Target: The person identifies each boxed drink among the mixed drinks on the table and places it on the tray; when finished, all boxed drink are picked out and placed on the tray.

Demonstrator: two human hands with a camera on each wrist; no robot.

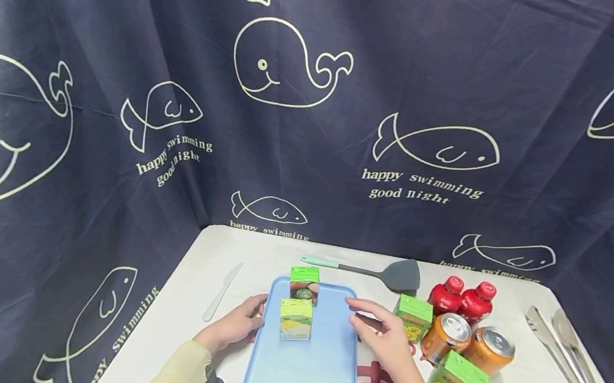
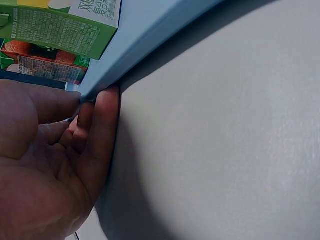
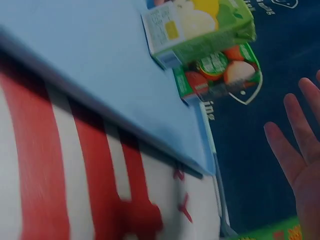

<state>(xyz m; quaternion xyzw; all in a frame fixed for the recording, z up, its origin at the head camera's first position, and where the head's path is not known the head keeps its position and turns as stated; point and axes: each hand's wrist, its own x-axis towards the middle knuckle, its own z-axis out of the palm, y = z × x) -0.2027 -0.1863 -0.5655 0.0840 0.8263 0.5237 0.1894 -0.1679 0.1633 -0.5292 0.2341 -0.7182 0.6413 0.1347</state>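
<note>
A light blue tray (image 1: 300, 377) lies on the table with two small drink cartons on it. The nearer carton (image 1: 295, 323) is yellow and green; behind it stands a green and dark red carton (image 1: 304, 285). At the tray's left rim, my left hand (image 1: 237, 324) pinches the edge, thumb (image 2: 55, 104) at the top of the rim and fingers against its outer side. My right hand (image 1: 388, 346) hovers by the tray's right rim with spread fingers and holds nothing. In the right wrist view, its fingers (image 3: 295, 135) appear apart from the tray.
Right of the tray stand green cartons (image 1: 458, 380), two orange cans (image 1: 490, 349) and two red bottles (image 1: 478, 301). Farther right lie long metal utensils (image 1: 576, 374). A spatula (image 1: 400, 275) lies behind the tray, and a pale knife (image 1: 223, 291) to its left. A dark patterned curtain (image 1: 311, 154) hangs behind.
</note>
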